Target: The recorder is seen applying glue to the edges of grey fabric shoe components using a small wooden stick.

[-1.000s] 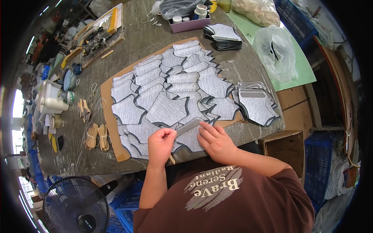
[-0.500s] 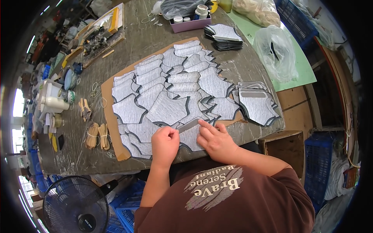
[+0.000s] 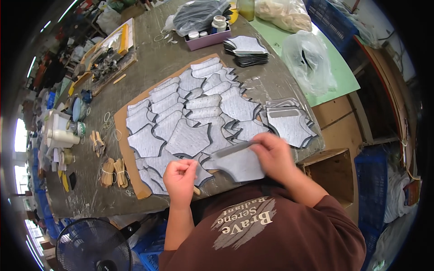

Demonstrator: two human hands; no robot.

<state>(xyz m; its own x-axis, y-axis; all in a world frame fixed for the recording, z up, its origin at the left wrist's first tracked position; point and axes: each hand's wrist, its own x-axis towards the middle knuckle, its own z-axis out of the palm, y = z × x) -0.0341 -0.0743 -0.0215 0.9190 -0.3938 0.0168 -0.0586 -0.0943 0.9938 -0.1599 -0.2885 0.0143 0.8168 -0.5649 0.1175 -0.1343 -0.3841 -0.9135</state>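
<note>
My right hand (image 3: 276, 156) grips the upper right corner of a grey fabric-like cut piece (image 3: 239, 163), lifted and tilted over the table's near edge. A darker grey strip (image 3: 233, 148) runs along that piece's top edge. My left hand (image 3: 180, 178) is closed in a pinch, apart from the piece; the tan end of a small wooden stick (image 3: 196, 190) pokes out beside its palm. Ahead of both hands, overlapping rows of similar grey pieces (image 3: 187, 137) with dark edges cover a cardboard sheet (image 3: 121, 131). A pile of strip-topped pieces (image 3: 291, 126) lies to the right.
A stack of grey pieces (image 3: 246, 47) and a purple box (image 3: 208, 41) with jars stand at the back. Tied tan bundles (image 3: 107, 172) lie left. A clear plastic bag (image 3: 309, 65) rests on a green board (image 3: 346, 81). A fan (image 3: 92, 248) stands below left.
The grey piece has come up off the layout, and my right hand has moved right with it. My left hand has let go of its strip edge and shifted slightly left and down.
</note>
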